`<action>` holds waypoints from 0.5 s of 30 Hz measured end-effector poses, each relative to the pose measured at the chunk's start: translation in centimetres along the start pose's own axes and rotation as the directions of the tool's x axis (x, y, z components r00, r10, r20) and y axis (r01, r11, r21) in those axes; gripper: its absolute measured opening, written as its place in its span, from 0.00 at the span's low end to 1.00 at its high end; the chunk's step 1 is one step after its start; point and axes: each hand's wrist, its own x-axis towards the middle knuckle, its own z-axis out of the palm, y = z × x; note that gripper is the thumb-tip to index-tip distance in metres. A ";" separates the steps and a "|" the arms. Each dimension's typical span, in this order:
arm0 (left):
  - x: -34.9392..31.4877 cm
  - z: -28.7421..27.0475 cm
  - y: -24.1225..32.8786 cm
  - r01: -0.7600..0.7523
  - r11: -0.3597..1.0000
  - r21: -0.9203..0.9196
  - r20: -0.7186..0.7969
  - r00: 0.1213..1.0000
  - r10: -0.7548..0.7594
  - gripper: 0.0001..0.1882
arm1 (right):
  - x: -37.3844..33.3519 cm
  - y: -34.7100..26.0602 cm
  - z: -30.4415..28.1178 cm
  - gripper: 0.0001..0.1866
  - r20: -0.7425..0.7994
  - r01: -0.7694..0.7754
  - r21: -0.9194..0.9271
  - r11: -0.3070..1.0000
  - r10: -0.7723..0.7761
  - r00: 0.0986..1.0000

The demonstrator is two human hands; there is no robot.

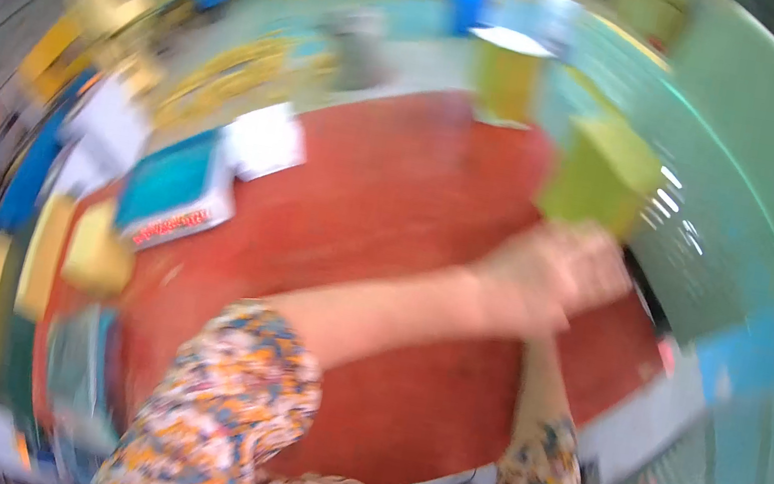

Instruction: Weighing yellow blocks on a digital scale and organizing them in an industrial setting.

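Observation:
My left arm reaches across a red tabletop [388, 171] toward the right. My left hand [532, 283] is smeared by motion, close to the near side of a yellow-green box [599, 179]. Its fingers cannot be made out. My right forearm [544, 383] rises from the lower right and meets the left hand, which overlaps it. The right hand blends into that blur, and its fingers cannot be told apart. Whether either hand holds anything does not show.
Left on the table are a teal-topped box [172, 183], white paper [265, 139], a yellow block [100, 247] and a clear container [77, 360]. A yellow-green cylinder [507, 84] stands at the far edge. Green chair-like panels [766, 150] border the right.

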 end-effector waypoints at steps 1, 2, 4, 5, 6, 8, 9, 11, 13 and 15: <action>-2.2 -2.2 3.5 0.064 0.997 -0.035 0.047 0.997 -0.063 0.27 | -2.0 3.3 -1.0 0.15 0.024 0.205 0.124 0.971 -0.209 0.978; -3.0 -4.4 6.6 0.135 0.982 -0.135 0.274 0.957 -0.093 0.29 | -1.9 7.2 -0.6 0.15 0.017 0.359 0.207 0.910 -0.371 0.929; -9.6 -7.3 11.1 0.179 0.960 -0.215 0.203 0.970 -0.136 0.30 | -3.5 11.6 1.6 0.14 -0.005 0.612 0.388 0.689 -0.662 0.749; -13.6 -9.4 12.6 0.244 0.957 -0.155 0.188 0.959 -0.213 0.30 | -4.1 13.4 3.0 0.14 -0.032 0.686 0.460 0.564 -0.761 0.648; -17.4 -12.6 15.2 0.370 0.915 -0.160 0.182 0.922 -0.341 0.31 | -4.5 15.3 4.4 0.14 -0.069 0.732 0.524 0.435 -0.835 0.546; -25.3 -17.8 20.5 0.573 0.808 -0.141 0.158 0.818 -0.552 0.31 | -7.9 18.1 5.6 0.14 -0.163 0.766 0.601 0.228 -0.903 0.397; -29.5 -20.8 23.8 0.679 0.729 -0.089 0.135 0.733 -0.666 0.31 | -10.4 18.3 4.8 0.14 -0.178 0.772 0.604 0.196 -0.912 0.370; -35.8 -26.6 30.5 0.837 0.545 0.045 0.103 0.539 -0.836 0.29 | -17.5 20.4 1.8 0.13 -0.134 0.615 0.770 0.170 -0.900 0.415; -41.7 -31.9 36.1 0.897 0.434 0.086 -0.027 0.438 -0.899 0.24 | -26.0 20.1 -2.9 0.13 -0.042 0.441 0.878 0.185 -0.889 0.457; -45.1 -37.2 40.6 0.961 0.275 0.020 -0.140 0.275 -0.951 0.19 | -34.8 19.0 -7.5 0.14 0.006 0.247 0.960 0.129 -0.896 0.444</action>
